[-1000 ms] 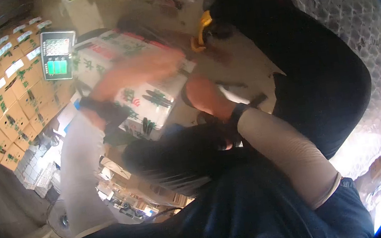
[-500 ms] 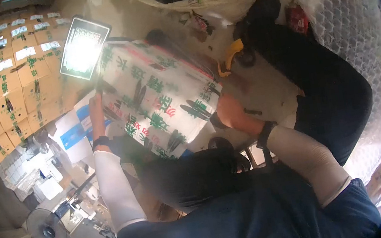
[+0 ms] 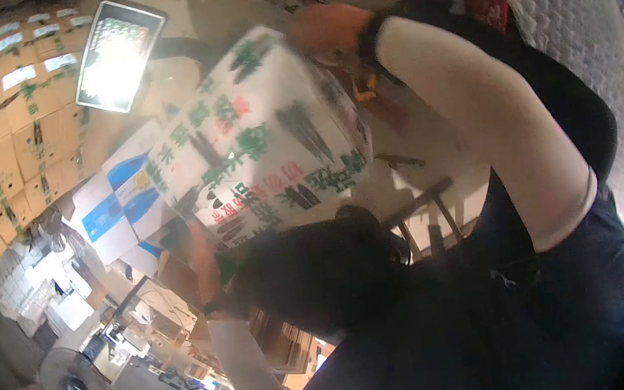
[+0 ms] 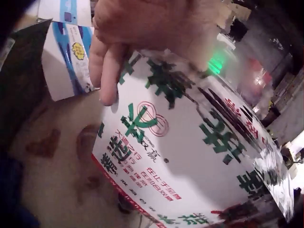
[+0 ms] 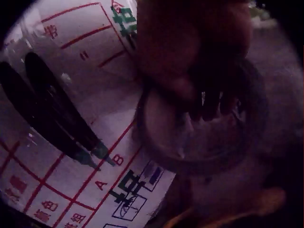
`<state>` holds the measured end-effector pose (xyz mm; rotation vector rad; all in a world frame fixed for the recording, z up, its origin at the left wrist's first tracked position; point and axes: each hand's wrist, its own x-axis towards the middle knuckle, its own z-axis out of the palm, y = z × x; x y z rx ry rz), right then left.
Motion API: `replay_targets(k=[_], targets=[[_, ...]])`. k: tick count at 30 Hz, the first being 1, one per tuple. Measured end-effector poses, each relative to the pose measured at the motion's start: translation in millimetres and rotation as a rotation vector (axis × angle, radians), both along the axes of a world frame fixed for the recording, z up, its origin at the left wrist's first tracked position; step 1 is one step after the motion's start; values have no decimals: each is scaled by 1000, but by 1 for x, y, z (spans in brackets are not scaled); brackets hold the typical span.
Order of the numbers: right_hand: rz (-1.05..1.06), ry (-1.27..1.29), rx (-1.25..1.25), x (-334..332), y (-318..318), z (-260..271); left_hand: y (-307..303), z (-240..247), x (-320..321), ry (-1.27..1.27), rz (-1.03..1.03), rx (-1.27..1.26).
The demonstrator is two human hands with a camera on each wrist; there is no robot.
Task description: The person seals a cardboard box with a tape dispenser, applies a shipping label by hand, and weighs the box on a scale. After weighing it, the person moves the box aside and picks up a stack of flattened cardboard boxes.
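A white box (image 3: 257, 143) with green and red print stands tilted between the hands. My left hand (image 3: 205, 266) is at its lower left; in the left wrist view the left hand (image 4: 147, 28) grips the edge of the box (image 4: 166, 142), fingers bent over it. At the upper right corner is my right hand (image 3: 332, 28). Up close, the right hand (image 5: 190, 47) holds a roll of tape (image 5: 159, 152), with fingers inside its ring, beside the printed face of the box (image 5: 90, 104).
Stacked brown cartons (image 3: 16, 133) stand at the left, near a bright display (image 3: 121, 54). A blue and white carton (image 3: 121, 202) lies beside the box. Bubble wrap (image 3: 580, 61) is at the right, a yellow item (image 3: 367, 90) on the floor, a fan (image 3: 74, 386) at lower left.
The box has turned and tilted. My right hand has moved up to its upper right corner, and my left hand has moved down along the left side.
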<state>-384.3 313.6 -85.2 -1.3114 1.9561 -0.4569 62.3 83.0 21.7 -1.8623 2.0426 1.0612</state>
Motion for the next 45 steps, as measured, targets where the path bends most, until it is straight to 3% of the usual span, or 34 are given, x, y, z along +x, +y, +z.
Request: replay_targets(k=[4,5,7,8,10,13,14,16,17,19,20,21,22,23,25,27,28,30,31,33,37,39,40,42,45], targets=[[148,163,-270,-34,-32,19,1,-9,12,-37,5,-50],[133,156,-266,-42,-44,8,-3,-1,2,-67,-49,-134],[318,-22,5,-53,-58,-17,-5,24,-40,-71,-249,-476],[304,-29,6,-56,-49,-17,-2,35,-68,-44,-342,-620],[52,-175,-170,-56,-28,-18,14,57,-141,22,-531,-787],[-323,-455,-360,-57,-10,-48,40,64,-244,153,-865,-601],[-333,-454,-364,-52,0,-46,45,59,-278,210,-969,-515],[-661,-762,-326,-27,22,-35,57,46,-340,189,-1238,-552],[-669,-762,-323,-16,25,-37,57,38,-363,190,-1244,-546],[-928,-870,-399,3,23,-43,56,18,-402,-34,-1165,-14],[-961,-875,-434,6,22,-40,48,6,-418,-35,-1169,-9],[-966,-878,-431,7,17,-44,33,-5,-431,-171,-1237,199],[-966,-717,-511,11,12,-52,25,-13,-440,-309,-1296,412],[-960,-555,-583,14,10,-54,29,-17,-446,-313,-1297,420],[-916,-545,-595,11,10,-56,34,-21,-453,-437,-1674,235],[-679,-361,-676,1,9,-67,46,-17,-460,-549,-1699,238],[-677,-360,-674,-1,10,-71,43,-22,-462,-523,-1652,235],[-457,-190,-282,-12,14,-53,45,-27,-463,-554,-1642,138],[-458,-183,-281,-9,18,-64,45,-29,-463,-547,-1644,135],[-146,-399,-166,-8,30,-85,38,-41,-464,-480,-1737,51],[-146,-277,-153,8,57,-39,31,-53,-451,-397,-1641,7],[18,-111,-105,8,59,-36,34,-53,-459,-447,-1771,34],[19,-104,-98,10,61,-35,35,-54,-462,-436,-1771,33],[-19,-126,-93,20,67,-32,43,-55,-465,-645,-1885,8],[-53,-115,-115,27,80,-41,47,-56,-464,-658,-1885,-52]])
